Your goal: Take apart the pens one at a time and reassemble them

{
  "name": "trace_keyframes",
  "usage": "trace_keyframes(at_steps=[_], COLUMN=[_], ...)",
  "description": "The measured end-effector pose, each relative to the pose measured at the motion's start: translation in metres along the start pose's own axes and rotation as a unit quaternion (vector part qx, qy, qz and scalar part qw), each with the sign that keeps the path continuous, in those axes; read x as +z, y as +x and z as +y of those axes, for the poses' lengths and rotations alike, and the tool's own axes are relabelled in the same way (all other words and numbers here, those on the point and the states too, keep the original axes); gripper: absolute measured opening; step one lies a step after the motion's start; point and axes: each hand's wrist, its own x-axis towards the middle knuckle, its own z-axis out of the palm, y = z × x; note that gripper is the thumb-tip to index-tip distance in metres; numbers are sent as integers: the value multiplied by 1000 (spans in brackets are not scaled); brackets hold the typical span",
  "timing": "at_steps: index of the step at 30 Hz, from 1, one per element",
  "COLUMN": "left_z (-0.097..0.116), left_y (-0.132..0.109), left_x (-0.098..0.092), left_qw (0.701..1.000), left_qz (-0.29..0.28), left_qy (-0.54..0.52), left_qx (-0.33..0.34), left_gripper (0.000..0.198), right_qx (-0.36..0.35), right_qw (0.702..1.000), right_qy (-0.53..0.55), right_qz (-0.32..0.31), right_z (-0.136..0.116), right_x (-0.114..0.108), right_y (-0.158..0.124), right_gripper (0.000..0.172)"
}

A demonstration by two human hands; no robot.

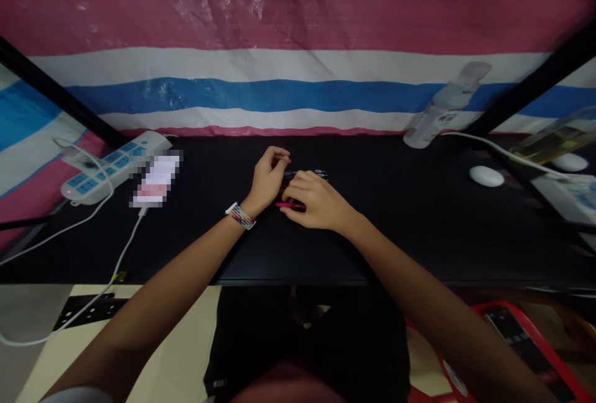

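Near the middle of the black tabletop (400, 223), my right hand (319, 201) is closed with its fingers around a pink pen (285, 205), whose end points left. Just beyond its knuckles lie the tips of several slim clear pens (320, 173); most of their length is hidden under the fingers. My left hand (267, 176) rests on its edge right beside them, loosely curved, with a small gap between thumb and fingers. Nothing can be seen inside it. A multicoloured woven watch band (242, 216) circles my left wrist.
On the left are a white power strip (123, 166) and a blurred phone (156, 181) on a charging cable (126, 244). A spray bottle (442, 111), a white mouse (487, 176) and a bottle of yellowish liquid (554, 136) stand right. Striped sheeting (288, 24) hangs behind.
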Motion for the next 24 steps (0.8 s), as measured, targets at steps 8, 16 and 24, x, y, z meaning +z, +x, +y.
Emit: trace_keyframes(at_steps=[8,16,24], left_z=[15,27,21], left_y=[-1,-5,2], left_x=[-6,-9,-13], left_qw=[998,985,994], left_qz=[-56,-145,-63], left_qy=[9,48,49], left_qx=[38,80,76], left_gripper=[15,33,24], right_qx=[15,157,303], right_qw=[999,972,905], right_qy=[37,48,179], right_qz=[23,169,239], right_z=[4,16,41], right_x=[-2,-17,-21], right_y=[-1,-6,-4], right_gripper=[14,21,19])
